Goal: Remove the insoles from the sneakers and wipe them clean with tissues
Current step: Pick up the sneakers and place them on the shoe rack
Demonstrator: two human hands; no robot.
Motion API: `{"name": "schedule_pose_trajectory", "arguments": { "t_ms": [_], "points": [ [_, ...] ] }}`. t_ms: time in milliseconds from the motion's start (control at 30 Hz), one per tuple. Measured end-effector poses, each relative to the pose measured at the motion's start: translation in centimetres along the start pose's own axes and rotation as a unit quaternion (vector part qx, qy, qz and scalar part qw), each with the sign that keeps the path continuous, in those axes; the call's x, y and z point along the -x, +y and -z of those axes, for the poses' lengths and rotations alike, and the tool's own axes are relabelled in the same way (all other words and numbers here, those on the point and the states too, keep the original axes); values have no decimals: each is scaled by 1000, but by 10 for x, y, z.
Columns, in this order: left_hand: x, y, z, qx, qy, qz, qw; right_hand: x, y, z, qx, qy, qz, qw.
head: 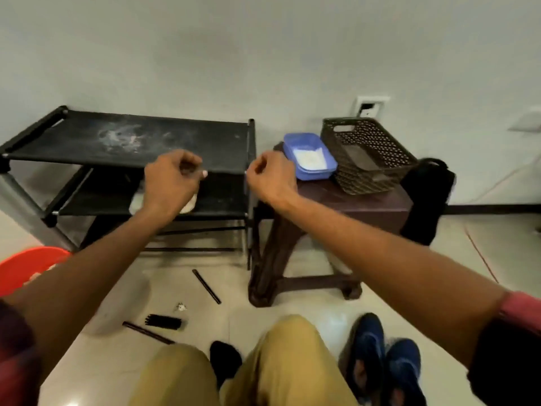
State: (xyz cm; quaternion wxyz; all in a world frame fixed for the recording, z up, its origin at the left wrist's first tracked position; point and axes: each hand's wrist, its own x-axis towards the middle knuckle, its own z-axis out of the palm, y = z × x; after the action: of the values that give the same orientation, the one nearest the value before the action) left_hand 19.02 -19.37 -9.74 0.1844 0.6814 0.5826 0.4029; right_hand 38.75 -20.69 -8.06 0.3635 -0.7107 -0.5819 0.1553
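- Both hands raised out over the shoe rack: left hand above the rack's front edge, right hand just right of the rack's corner post, above the near-left corner of the brown stool.
- Fingers of both hands curled in toward the palms, thumb tips close to the forefingers; nothing clearly held in either, though a small pale speck at the left thumb could be a nail or a scrap — too blurred to tell.
- Pair of blue sneakers down on the floor at the near right, side by side, toes pointing far, heels near; long axes running near-to-far beside the right knee.
- Sneakers well below and nearer than either hand; right hand the closer one, with a straight drop back and down along the right forearm.
- Openings facing up, so probably a reach in from the heel end for the insoles; insoles themselves not made out.
- White, tissue-like stuff in the blue tub on the stool, just right of the right hand.
- Pale object on the rack's lower shelf, mostly hidden behind the left hand; identity unclear.
- Task judged at its start: neither sneaker touched.
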Motion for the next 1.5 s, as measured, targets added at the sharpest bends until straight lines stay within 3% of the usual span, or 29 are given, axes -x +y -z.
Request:
{"name": "schedule_pose_trajectory", "arguments": {
  "t_ms": [133,333,533,800,1067,1200,1333,1500],
  "points": [
    [20,99,-41,27,-38,-50,998,15,32,100,12,83,-12,996],
    [47,187,-102,49,-80,-106,990,33,86,171,15,129,-47,990],
    [72,213,-172,65,-130,-97,985,54,158,202,21,145,-95,985],
    [177,167,-358,18,-309,6,951,131,363,155,41,82,-266,960],
    [300,66,-492,-109,-466,140,867,240,529,61,85,-106,-401,906],
    [353,34,-525,-156,-518,123,832,280,579,12,125,-137,-463,867],
    [385,0,-543,-165,-533,169,813,305,608,-26,205,-151,-489,834],
    [386,-2,-552,-140,-517,209,818,299,595,-33,233,-132,-472,840]
  ]
}}
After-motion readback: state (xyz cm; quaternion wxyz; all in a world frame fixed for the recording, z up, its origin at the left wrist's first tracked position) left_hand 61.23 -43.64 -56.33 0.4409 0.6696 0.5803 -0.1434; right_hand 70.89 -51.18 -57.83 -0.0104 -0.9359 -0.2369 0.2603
